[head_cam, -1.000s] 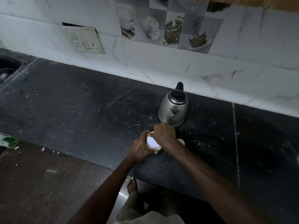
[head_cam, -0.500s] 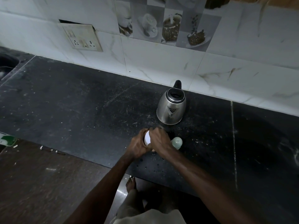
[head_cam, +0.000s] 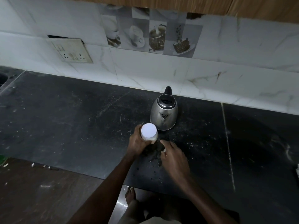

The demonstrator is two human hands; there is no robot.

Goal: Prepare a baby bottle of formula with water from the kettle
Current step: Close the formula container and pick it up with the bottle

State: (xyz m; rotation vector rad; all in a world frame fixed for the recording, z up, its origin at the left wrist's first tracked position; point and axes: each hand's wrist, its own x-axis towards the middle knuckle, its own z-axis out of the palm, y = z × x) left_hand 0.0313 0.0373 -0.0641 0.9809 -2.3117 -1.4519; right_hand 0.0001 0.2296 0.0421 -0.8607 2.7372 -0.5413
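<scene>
1. So the two hands are no longer bunched together on the white-lidded container (head_cam: pixel 149 132) like they were half a second ago. The right hand (head_cam: pixel 174 156) is coming off it and dropping low over the desk (head_cam: pixel 64 126), fingers loosely spread, not gripping anything I can see.
2. The left hand (head_cam: pixel 137 141) is staying wrapped around the container's side, holding it upright just in front of the steel kettle (head_cam: pixel 163 112), close but not touching as far as I can tell.
3. The white lid is looking like it's still on, so I'm guessing the twisting either didn't finish or it was being closed. Can't tell which.
4. The little pale round thing that was sitting beside the hands a moment ago is now mostly hidden under the right hand, only a sliver is peeking out. My guess is that hand is going for it.
5. The kettle is sitting untouched with its lid shut, so no water is getting poured yet. Feels like early days.
</scene>
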